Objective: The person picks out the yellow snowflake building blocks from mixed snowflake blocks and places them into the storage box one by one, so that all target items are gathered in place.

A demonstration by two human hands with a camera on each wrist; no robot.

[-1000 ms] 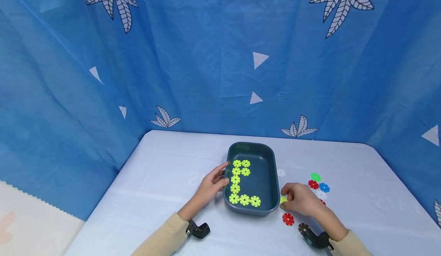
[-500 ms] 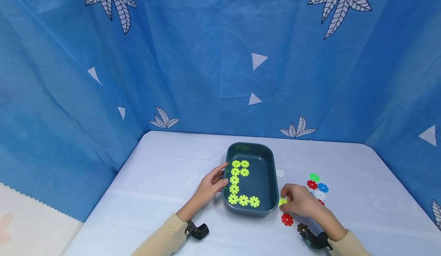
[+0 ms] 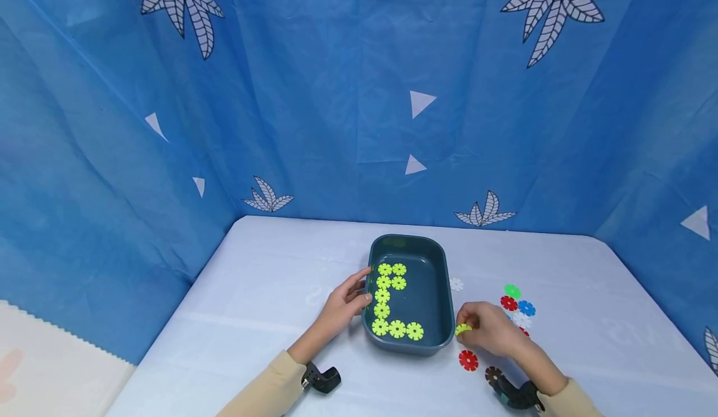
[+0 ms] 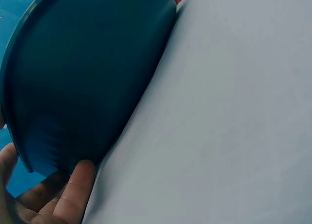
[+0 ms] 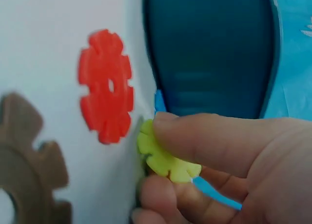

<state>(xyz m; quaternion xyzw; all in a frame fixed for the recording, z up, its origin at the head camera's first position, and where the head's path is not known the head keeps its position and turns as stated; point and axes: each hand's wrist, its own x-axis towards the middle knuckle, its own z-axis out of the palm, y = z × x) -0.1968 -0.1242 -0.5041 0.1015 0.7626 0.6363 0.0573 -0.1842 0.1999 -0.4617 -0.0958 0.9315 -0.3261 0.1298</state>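
In the head view, my right hand (image 3: 487, 328) is beside the right wall of a dark teal plastic bin (image 3: 429, 341). It pinches a yellow-green notched disc (image 5: 163, 153) between thumb and fingers, tilted close over the table. My left hand (image 3: 343, 300) rests against the bin's left side, fingertips on the outer wall and rim, fingers loosely extended. Inside the bin, several yellow-green discs (image 3: 397, 328) lie flat: a column down the left, with short rows at top and bottom. A red disc (image 5: 106, 87) lies near my right hand, with a brown one (image 5: 29, 155) closer to the wrist.
Right of the bin lie a green disc (image 3: 513, 291), a red one, a blue disc (image 3: 526, 308) and a white one (image 3: 523, 320), bunched together. A single white disc (image 3: 457, 285) sits by the bin's right wall. A blue patterned curtain (image 3: 359, 93) stands behind the white table.
The yellow-green disc at my right fingertips has turned from lying mostly under the fingers to a tilted hold. My left hand and the bin have stayed in place.
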